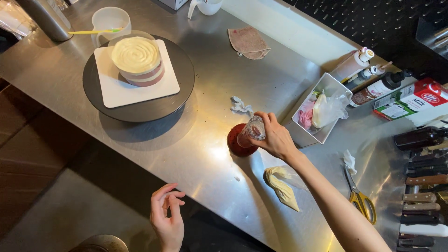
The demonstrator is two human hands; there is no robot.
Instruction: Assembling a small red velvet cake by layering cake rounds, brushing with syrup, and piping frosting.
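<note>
My right hand (pixel 275 137) grips a clear glass (pixel 252 130), tilted mouth-down onto a round dark-red cake piece (pixel 235 142) lying on the steel table (pixel 205 154). My left hand (pixel 168 219) hovers off the table's near edge, fingers loosely apart, holding nothing. A small layered cake (pixel 137 60) topped with cream sits on a white square board (pixel 135 88) on a dark turntable (pixel 140 109) at the far left.
A cream piping bag (pixel 282 186) and yellow-handled scissors (pixel 361 198) lie near my right arm. A metal tray (pixel 303 133) holds filled bags. Bottles (pixel 380 86), a carton (pixel 410 100), a cloth (pixel 248 43), a white cup (pixel 110 19) and several knives (pixel 422 196) ring the table.
</note>
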